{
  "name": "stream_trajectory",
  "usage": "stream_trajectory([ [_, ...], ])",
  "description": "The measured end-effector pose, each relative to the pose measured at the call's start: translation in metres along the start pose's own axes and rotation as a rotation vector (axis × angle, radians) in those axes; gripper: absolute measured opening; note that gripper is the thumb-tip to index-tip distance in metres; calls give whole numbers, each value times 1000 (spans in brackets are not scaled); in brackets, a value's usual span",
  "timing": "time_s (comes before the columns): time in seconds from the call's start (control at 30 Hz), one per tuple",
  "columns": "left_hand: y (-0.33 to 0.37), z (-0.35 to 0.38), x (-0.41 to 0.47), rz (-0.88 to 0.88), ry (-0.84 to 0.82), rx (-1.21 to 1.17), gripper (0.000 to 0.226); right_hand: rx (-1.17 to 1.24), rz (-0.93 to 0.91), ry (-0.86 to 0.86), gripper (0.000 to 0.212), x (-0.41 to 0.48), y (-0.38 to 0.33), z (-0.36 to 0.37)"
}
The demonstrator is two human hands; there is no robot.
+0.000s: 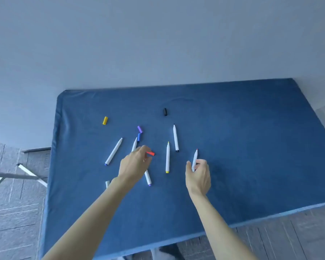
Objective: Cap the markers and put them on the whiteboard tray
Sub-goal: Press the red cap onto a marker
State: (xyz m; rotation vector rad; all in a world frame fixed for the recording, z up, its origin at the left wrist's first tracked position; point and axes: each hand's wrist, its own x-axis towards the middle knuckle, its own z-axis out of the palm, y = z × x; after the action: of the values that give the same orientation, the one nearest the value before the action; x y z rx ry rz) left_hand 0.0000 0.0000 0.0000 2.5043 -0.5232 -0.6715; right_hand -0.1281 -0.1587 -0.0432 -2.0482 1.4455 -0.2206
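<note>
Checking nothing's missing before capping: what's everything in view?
blue marker: one, white, centre-left.
purple marker: one, white, partly hidden.
yellow marker: one, white, centre.
black marker: one, white, beyond it.
red marker: one, white, held.
yellow cap, purple cap, blue cap, black cap: four, farther back.
red cap: one, held.
table: one, blue cloth.
pale piece: one, by left forearm, unclear.
white frame: one, floor, left.
left hand: one, pinches red cap.
right hand: one, grips red marker.

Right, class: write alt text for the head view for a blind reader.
The right hand holds an uncapped red marker while the left hand pinches a red cap over a blue table strewn with markers and caps.
</note>
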Motion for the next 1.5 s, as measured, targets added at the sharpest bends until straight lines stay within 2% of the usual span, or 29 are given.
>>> stream_trajectory([
  [0.27,-4,24,37,18,70,226,30,-221,-129,-56,28,20,17,8],
  [0.4,-15,36,47,107,88,346,22,-328,-161,-79,27,26,21,5],
  [0.5,-20,36,49,148,98,327,6,-352,-141,-122,25,29,20,2],
  [0.63,-11,26,40,64,86,66,14,-182,-149,-173,24,30,16,-7],
  [0.77,-10,10,17,38,76,-127,2,-30,-305,-223,20,14,8,-20],
  [0.9,-19,-7,-5,40,76,-238,5,44,-489,-273,17,-6,-2,-24],
  [1.03,-21,-25,-25,-62,82,-562,4,124,-616,-350,11,-27,-13,-25],
  [1.17,-23,-42,-44,-212,-32,-980,11,209,-719,-361,12,-46,-25,-31],
  [1.3,-28,-48,-59,-176,-66,-1001,15,216,-787,-318,18,-58,-37,-35],
  [1.5,-34,-46,-71,-169,-101,-989,14,126,-883,-201,14,-69,-44,-29],
])
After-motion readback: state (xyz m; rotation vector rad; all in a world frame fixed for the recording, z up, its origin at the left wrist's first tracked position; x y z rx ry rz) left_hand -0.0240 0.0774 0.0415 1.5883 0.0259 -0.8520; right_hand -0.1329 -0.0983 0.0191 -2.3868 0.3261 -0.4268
